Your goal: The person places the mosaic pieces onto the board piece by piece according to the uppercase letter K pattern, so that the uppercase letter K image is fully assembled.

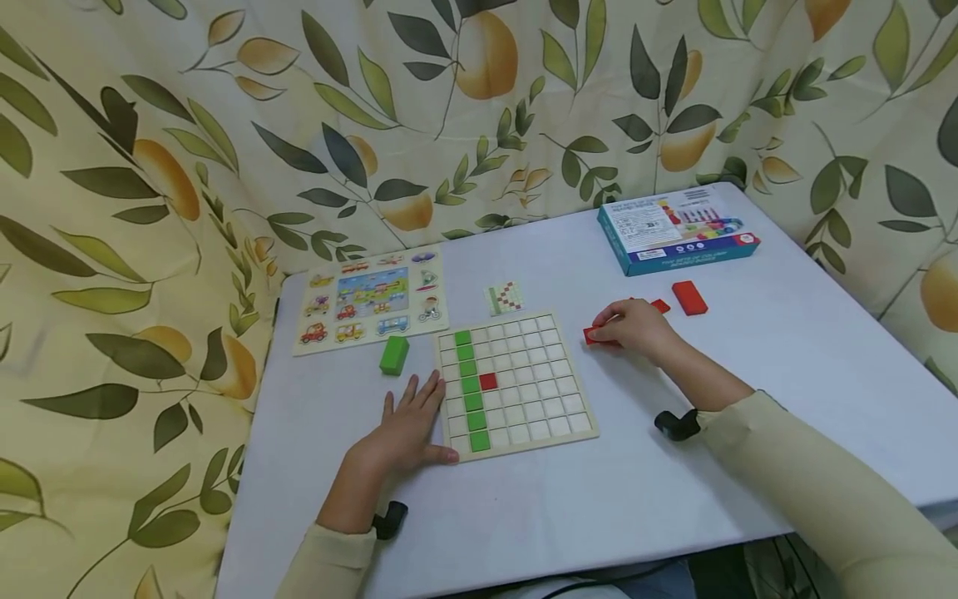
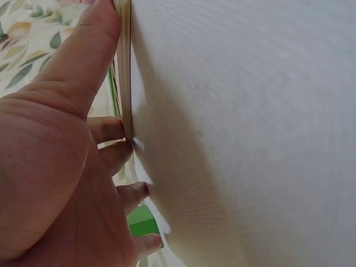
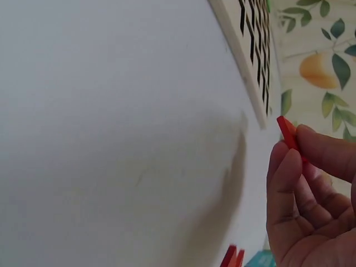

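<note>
My right hand (image 1: 636, 330) pinches a small red tile (image 3: 288, 132) between thumb and fingers, right of the wooden grid board (image 1: 533, 366). The left hand (image 1: 404, 424) rests at the board's left edge, fingers spread and straight, thumb at the near left corner. On the board, a column of green tiles (image 1: 472, 401) fills the second column from the left. One red tile (image 1: 488, 381) sits beside that column. A stack of green tiles (image 1: 394, 355) stands just beyond the left fingertips. Behind the right hand lie more red tiles (image 1: 689, 298), partly hidden by it.
A small pattern card (image 1: 505, 297) lies behind the board. At the back left is a picture puzzle board (image 1: 370, 298) with vehicles. A teal game box (image 1: 677, 229) sits at the back right. Leaf-patterned curtain (image 1: 419, 125) encloses the white table (image 1: 524, 516).
</note>
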A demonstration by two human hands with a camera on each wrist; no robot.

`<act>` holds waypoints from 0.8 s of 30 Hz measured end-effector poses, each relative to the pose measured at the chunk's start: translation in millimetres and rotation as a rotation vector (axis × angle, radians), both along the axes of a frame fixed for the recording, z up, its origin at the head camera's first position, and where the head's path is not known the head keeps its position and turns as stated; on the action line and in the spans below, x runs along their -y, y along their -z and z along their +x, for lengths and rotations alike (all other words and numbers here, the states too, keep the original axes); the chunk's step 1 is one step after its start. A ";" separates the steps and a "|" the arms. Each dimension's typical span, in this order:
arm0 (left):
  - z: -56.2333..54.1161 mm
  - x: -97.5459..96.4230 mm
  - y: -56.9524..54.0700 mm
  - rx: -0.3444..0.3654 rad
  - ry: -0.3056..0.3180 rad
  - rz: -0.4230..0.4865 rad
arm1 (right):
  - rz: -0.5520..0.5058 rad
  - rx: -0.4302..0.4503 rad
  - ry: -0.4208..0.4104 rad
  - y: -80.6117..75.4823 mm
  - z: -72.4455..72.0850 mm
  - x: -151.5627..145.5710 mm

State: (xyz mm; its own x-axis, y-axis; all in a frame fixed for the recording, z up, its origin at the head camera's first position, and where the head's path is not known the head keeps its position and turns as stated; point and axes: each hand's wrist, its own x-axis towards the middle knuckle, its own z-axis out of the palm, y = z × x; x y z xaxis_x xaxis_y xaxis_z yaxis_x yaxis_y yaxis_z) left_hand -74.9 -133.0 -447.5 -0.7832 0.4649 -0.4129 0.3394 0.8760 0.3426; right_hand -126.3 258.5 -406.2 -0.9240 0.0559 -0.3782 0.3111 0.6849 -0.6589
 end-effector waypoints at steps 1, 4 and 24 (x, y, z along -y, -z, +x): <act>-0.1 -0.1 0.2 -0.003 0.002 0.001 | -0.009 0.004 0.003 0.3 -1.2 3.8; -1.0 -0.4 1.7 -0.004 0.000 -0.001 | -0.031 0.012 0.000 1.2 -4.5 15.0; -2.0 -2.1 0.1 0.003 -0.014 -0.021 | -0.129 -0.011 -0.092 12.6 -18.5 78.0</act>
